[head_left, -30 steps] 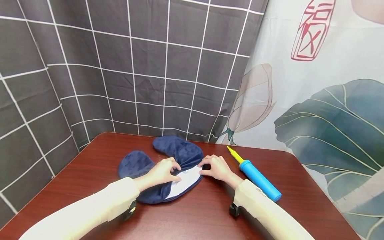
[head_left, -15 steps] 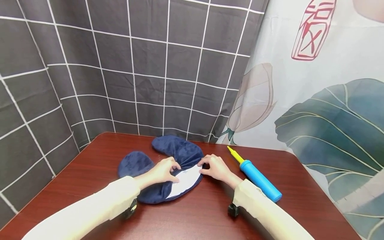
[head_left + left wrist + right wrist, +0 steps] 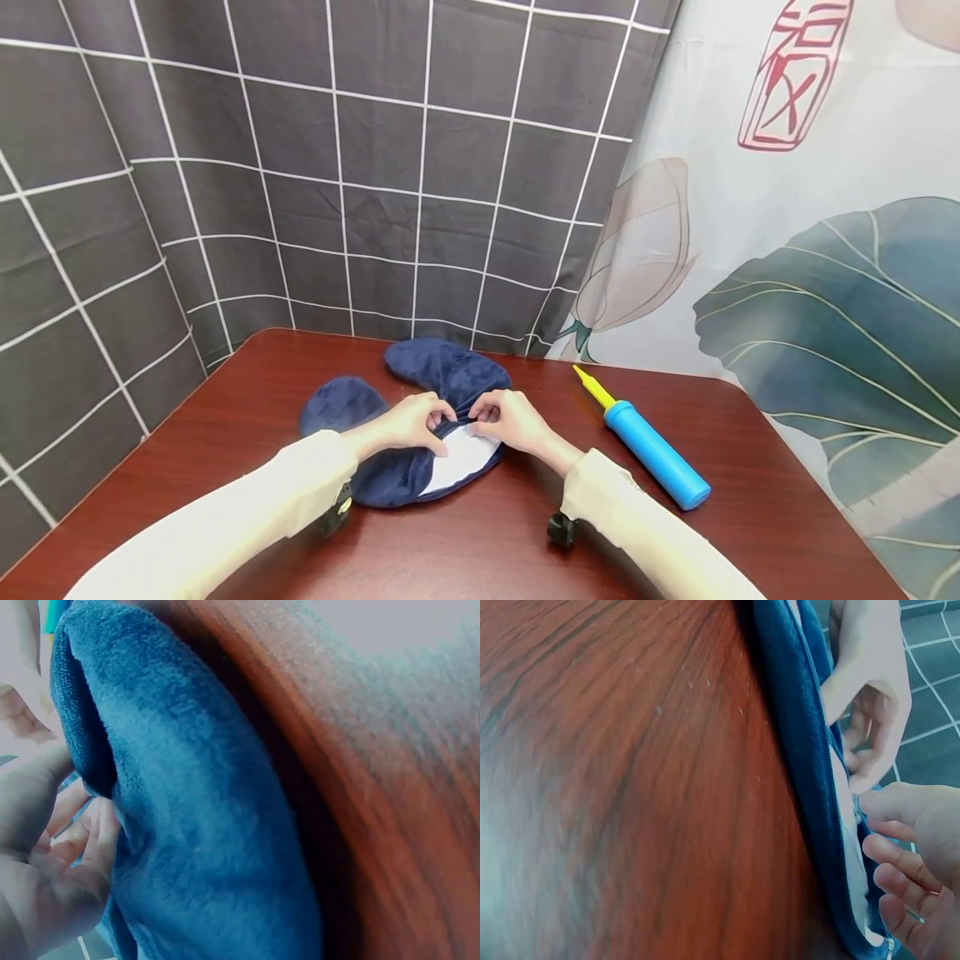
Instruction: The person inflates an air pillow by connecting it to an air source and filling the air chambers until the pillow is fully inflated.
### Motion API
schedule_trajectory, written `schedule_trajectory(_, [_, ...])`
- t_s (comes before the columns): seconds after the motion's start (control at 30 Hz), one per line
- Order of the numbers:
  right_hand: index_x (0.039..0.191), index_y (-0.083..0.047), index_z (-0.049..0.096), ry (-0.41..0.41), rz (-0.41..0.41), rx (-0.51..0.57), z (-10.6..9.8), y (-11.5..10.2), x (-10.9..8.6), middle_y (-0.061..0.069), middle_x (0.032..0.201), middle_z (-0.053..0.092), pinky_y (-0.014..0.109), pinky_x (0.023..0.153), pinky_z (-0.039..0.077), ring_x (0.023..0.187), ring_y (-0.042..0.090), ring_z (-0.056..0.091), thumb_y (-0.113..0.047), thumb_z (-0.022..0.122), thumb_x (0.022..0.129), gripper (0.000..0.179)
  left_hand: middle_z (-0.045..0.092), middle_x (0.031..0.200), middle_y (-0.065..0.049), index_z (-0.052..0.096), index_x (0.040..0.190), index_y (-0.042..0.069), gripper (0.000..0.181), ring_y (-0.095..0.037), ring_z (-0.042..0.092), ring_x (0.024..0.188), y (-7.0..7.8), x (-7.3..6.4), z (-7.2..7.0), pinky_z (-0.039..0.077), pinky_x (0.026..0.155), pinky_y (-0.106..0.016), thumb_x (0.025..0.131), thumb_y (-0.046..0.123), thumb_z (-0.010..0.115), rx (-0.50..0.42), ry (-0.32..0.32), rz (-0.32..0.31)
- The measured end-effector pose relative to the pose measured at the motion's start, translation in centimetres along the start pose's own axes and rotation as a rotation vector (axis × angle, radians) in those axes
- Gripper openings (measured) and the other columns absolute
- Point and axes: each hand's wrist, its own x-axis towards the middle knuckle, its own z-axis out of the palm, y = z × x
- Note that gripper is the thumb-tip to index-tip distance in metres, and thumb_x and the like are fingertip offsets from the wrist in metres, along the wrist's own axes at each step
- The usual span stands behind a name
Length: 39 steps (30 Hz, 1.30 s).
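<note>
Two rounded lobes of the navy plush piece (image 3: 390,477) point to the upper left of the head view, its closed bend to the lower right; it lies on the bench (image 3: 435,558), low centre of the frame. A white strip (image 3: 461,458) shows along its opening, running lower left to upper right. The left hand (image 3: 412,421) grips the opening's upper edge; the right hand (image 3: 513,421) pinches that edge just beside it, its exact hold hidden behind the fingers. The left forearm covers part of the nearer lobe. Both wrist views cut the piece off.
</note>
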Motion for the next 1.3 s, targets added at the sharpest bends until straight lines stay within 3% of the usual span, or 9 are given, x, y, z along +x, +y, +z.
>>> schedule_trajectory(0.27, [0.082, -0.013, 0.069, 0.021, 0.006, -0.004, 1.4, -0.3, 0.1, -0.001, 0.070, 0.065, 0.017, 0.061, 0.044, 0.061, 0.002, 0.052, -0.018, 0.081, 0.080, 0.013, 0.056, 0.081, -0.002, 0.070, 0.105, 0.007, 0.047, -0.004, 0.050, 0.074, -0.4, -0.1, 0.4, 0.041, 0.069, -0.016, 0.065, 0.023, 0.090, -0.044, 0.014, -0.017])
schedule_trajectory(0.57, [0.076, -0.014, 0.066, 0.094, 0.093, 0.038, 2.5, -0.4, 0.0, -0.001, 0.068, 0.062, 0.016, 0.058, 0.043, 0.060, 0.002, 0.050, -0.016, 0.078, 0.080, 0.013, 0.056, 0.082, -0.003, 0.069, 0.106, 0.006, 0.047, -0.005, 0.051, 0.075, -0.4, -0.1, 0.4, 0.042, 0.070, -0.016, 0.066, 0.021, 0.089, -0.061, 0.016, -0.007])
schedule_trajectory(0.93, [0.073, -0.014, 0.065, 0.155, 0.116, 0.025, 2.8, -0.7, -0.2, -0.003, 0.064, 0.061, 0.017, 0.057, 0.042, 0.058, 0.002, 0.050, -0.009, 0.073, 0.073, 0.010, 0.056, 0.083, -0.004, 0.069, 0.106, 0.007, 0.047, -0.006, 0.053, 0.076, -0.4, -0.3, 0.5, 0.043, 0.071, -0.016, 0.066, 0.020, 0.089, -0.077, 0.020, -0.007])
schedule_trajectory(1.3, [0.077, -0.010, 0.068, 0.191, 0.111, 0.109, 2.8, -0.6, -0.4, 0.001, 0.066, 0.063, 0.014, 0.058, 0.044, 0.058, 0.002, 0.052, -0.007, 0.070, 0.074, 0.005, 0.057, 0.085, -0.003, 0.068, 0.106, 0.008, 0.047, -0.006, 0.053, 0.076, -0.4, -0.2, 0.6, 0.043, 0.071, -0.017, 0.066, 0.020, 0.089, -0.095, 0.023, -0.026])
